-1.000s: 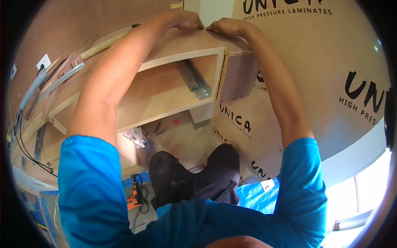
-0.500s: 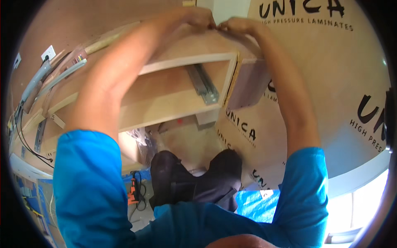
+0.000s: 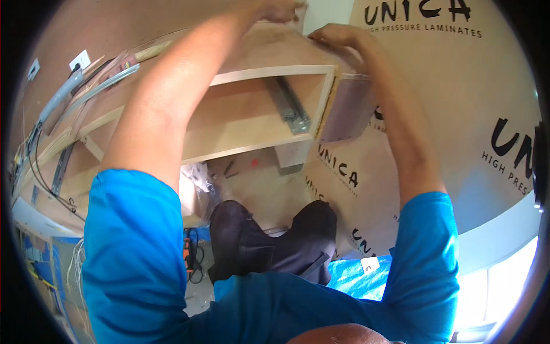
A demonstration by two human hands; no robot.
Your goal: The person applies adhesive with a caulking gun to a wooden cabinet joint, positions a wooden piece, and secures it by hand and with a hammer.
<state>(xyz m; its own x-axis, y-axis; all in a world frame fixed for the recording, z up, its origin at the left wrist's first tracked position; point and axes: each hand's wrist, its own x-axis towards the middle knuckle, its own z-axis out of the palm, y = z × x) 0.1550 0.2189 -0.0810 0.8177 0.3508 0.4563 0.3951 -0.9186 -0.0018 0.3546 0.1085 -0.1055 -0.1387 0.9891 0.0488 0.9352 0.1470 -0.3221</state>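
At the top edge of the view, partly cut off, my left hand (image 3: 279,10) is raised over the back of a pale wood cabinet (image 3: 252,152). Its fingers are bent together; what they pinch, if anything, is too small to make out. Lower and to the right, my right hand (image 3: 335,34) rests at the far right corner of the cabinet's top (image 3: 269,49). Its fingers are curled and close together, and their tips hide whatever may be between them. A gap separates the two hands. Below them the open cabinet front shows a metal drawer slide (image 3: 289,106) inside.
A large panel wrapped in printed brown covering (image 3: 458,103) stands to the right. A purplish-grey panel (image 3: 345,109) adjoins the cabinet's end. At left are cables (image 3: 37,166) and a wall outlet (image 3: 79,59). An orange tool (image 3: 187,255) and blue sheeting (image 3: 349,275) lie low down.
My hands have parted from where they met above the cabinet top. The left has moved up toward the picture's edge; the right has shifted slightly right. The view has shifted slightly.
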